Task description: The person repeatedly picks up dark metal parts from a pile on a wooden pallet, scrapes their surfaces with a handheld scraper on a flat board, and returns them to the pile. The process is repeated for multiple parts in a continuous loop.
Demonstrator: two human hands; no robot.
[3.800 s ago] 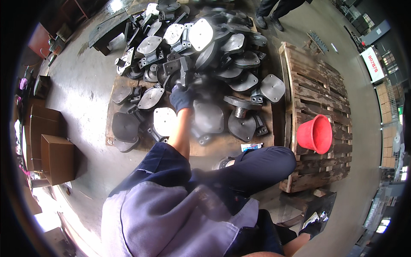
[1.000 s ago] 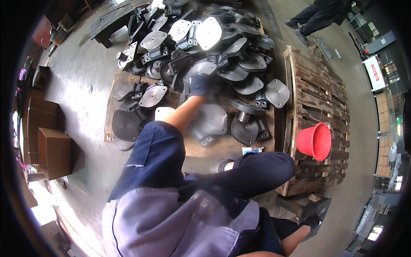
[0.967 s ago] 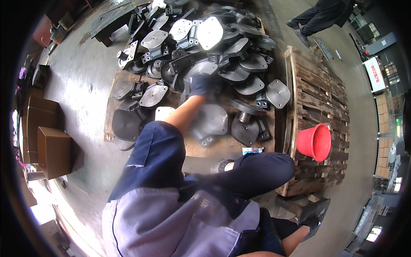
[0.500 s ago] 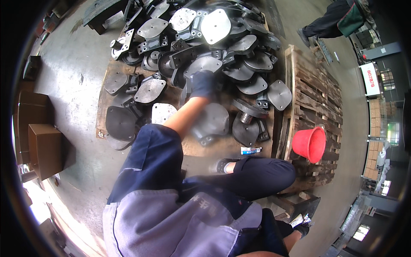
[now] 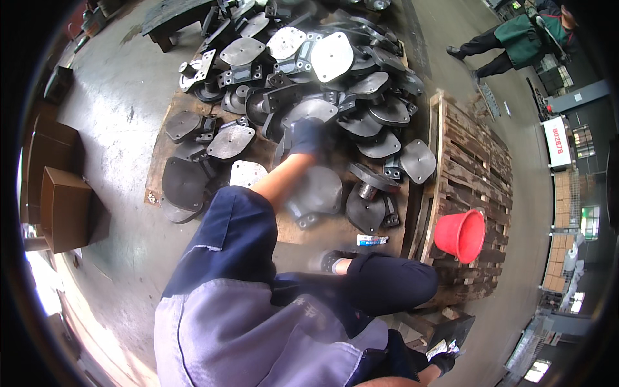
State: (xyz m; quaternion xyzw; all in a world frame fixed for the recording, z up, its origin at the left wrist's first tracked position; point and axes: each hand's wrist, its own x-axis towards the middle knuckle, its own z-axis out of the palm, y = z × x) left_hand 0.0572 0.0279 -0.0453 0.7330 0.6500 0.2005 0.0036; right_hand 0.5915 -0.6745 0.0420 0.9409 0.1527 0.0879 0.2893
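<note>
My left hand [image 5: 307, 135], in a dark glove, reaches forward to the near edge of a grey rounded metal plate [image 5: 311, 111] with small holes. Its fingers look closed on that edge, though the back of the hand partly hides them. Just nearer lies a larger grey plate [image 5: 319, 190] with a bracket below it, smeared in the picture. Low on the right, my right hand [image 5: 443, 364], also dark-gloved, is closed at a white packet [image 5: 436, 349] over a small wooden stand [image 5: 451, 326].
Many similar plates with brackets are heaped on a brown board [image 5: 155, 184]. A white-blue tube [image 5: 372, 240] lies at its front. To the right, a red bucket [image 5: 460, 235] stands on a wooden pallet [image 5: 474, 174]. Cardboard boxes [image 5: 64, 209] stand left; another person [image 5: 516, 42] is far right.
The view has shifted, so the pile sits slightly lower. At the far right, more of the other person shows. My left hand stays at the same plate, and my right hand remains by the white packet.
</note>
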